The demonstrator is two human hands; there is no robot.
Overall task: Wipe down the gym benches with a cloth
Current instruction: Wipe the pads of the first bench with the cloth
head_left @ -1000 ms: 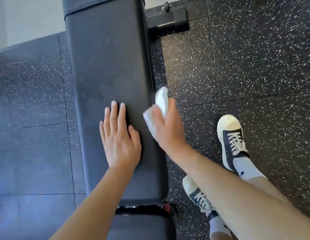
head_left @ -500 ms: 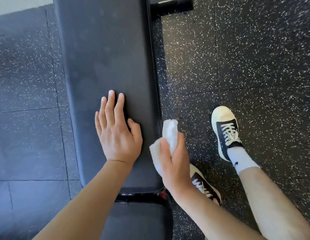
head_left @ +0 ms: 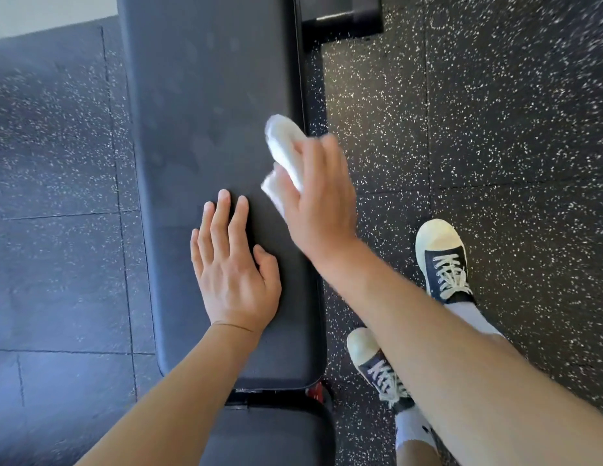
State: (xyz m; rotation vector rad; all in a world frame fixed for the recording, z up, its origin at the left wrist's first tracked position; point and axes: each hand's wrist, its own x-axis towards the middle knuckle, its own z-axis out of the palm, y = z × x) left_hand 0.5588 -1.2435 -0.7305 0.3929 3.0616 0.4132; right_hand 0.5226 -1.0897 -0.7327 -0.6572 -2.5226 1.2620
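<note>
The left hand (head_left: 234, 277) lay flat with straight fingers on the black bench (head_left: 209, 129). The right hand (head_left: 317, 200) gripped the white cloth (head_left: 281, 146) at the bench's right edge, blurred.

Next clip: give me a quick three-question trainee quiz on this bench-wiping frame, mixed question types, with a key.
1. True or false: the left hand lies flat on the bench.
2. Which hand holds the cloth? A) left B) right C) both
3. Fill in: the cloth is at the bench's ____ edge, the side nearest the shoes.

Key: 1 true; 2 B, the right hand; 3 right.
</note>
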